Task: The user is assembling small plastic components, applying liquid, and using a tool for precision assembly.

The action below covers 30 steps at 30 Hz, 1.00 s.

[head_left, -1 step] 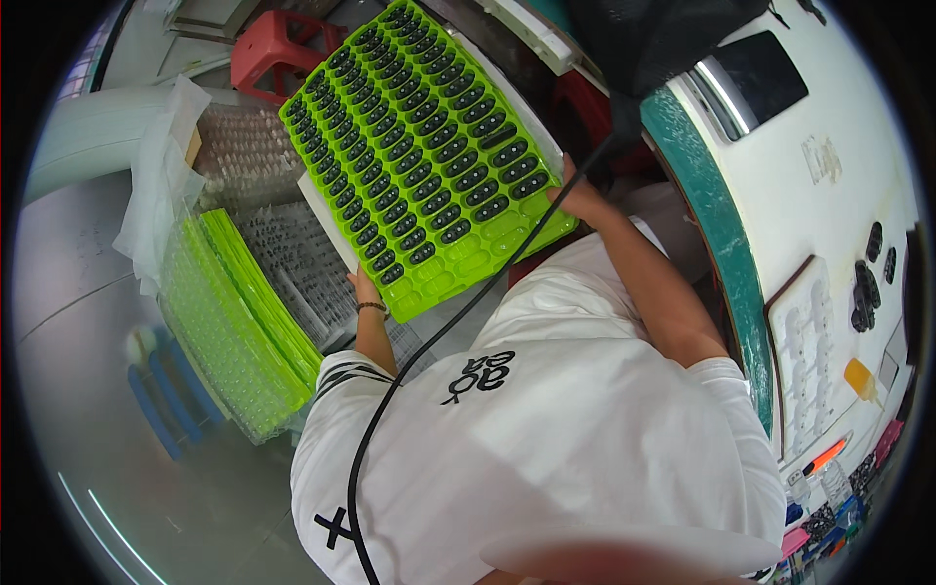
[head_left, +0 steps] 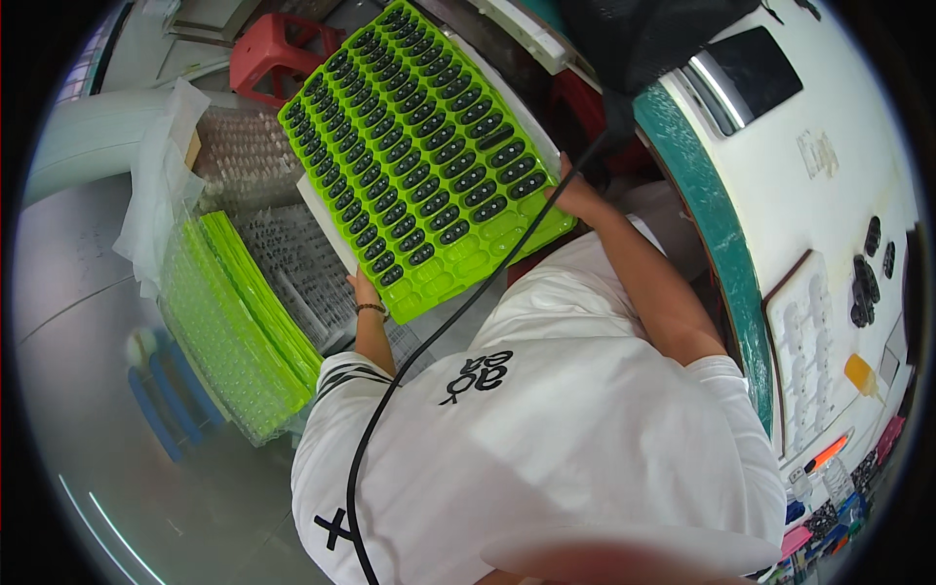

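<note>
A bright green plastic tray (head_left: 468,264) is held tilted in front of my body. Rows of small black oval pieces (head_left: 454,232) fill most of its pockets, while those along the near right edge hold nothing. My left hand (head_left: 364,291), with a beaded bracelet at the wrist, grips the near left corner. On the right edge, my right hand (head_left: 581,199) grips the tray too, its fingers partly hidden. A black cable (head_left: 429,341) hangs across the view, in front of the tray's near right corner.
Green and clear trays (head_left: 234,331) are stacked left of my left arm, beside another tray of small dark parts (head_left: 292,258). A red stool (head_left: 278,54) stands at the far left. The white worktable (head_left: 751,195) on the right bears loose black pieces (head_left: 864,292) and a white moulded tray (head_left: 804,361).
</note>
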Each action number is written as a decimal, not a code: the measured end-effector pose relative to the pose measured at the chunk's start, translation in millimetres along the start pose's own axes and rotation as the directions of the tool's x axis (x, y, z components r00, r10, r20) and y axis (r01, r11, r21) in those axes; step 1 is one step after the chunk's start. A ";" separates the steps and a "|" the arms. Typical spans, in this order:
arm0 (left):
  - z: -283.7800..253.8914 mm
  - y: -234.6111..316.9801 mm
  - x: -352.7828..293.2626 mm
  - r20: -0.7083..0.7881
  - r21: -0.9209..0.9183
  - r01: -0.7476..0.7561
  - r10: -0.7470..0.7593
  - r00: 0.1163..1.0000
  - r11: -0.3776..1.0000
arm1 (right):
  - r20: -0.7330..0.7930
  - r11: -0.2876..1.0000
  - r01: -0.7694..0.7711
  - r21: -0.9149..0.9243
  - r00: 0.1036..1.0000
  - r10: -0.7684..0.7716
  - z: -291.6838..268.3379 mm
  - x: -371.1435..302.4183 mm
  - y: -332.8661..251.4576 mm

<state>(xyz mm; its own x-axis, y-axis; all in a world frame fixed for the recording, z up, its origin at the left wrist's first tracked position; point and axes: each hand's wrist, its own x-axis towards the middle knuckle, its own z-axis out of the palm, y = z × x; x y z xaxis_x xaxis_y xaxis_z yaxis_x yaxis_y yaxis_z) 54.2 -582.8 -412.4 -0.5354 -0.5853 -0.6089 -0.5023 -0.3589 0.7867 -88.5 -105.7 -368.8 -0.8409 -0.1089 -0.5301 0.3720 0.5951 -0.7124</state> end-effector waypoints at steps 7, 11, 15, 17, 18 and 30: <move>95.2 26.6 -137.6 0.180 0.840 -0.535 0.883 0.433 0.091 | -0.293 0.985 0.115 -0.132 0.944 -0.150 -25.6 -93.8 -22.9; 179.5 38.5 -267.6 0.815 0.029 -0.982 0.564 0.132 0.187 | 0.070 0.908 0.362 0.213 0.921 -0.383 -68.7 -222.0 -27.6; 273.9 66.2 -360.5 0.875 -0.426 -0.810 0.411 -0.256 0.402 | 0.080 0.921 0.274 0.278 0.949 -0.307 -104.1 -332.1 -2.1; 299.7 88.3 -415.0 0.810 -0.532 -0.534 0.580 -0.093 0.657 | -0.036 0.857 0.485 0.175 0.873 -0.487 -111.4 -380.0 10.5; 317.8 100.0 -437.2 0.823 -0.558 -0.503 0.515 -0.239 0.660 | -0.054 0.875 0.464 0.134 0.885 -0.462 -123.4 -401.9 8.1; 608.4 71.5 -555.8 0.665 -0.722 -0.692 -0.260 -0.700 0.013 | -0.921 0.767 -0.548 -0.334 0.364 -0.141 -307.6 -384.6 64.0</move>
<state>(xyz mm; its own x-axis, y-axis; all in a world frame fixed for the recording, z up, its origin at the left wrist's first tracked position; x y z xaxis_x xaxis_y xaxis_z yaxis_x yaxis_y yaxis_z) -97.3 159.2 -79.7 0.0535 0.9867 0.1537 0.8539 -0.1251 0.5052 137.9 219.1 -69.0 -0.7201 0.6099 0.3310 0.6151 0.7818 -0.1022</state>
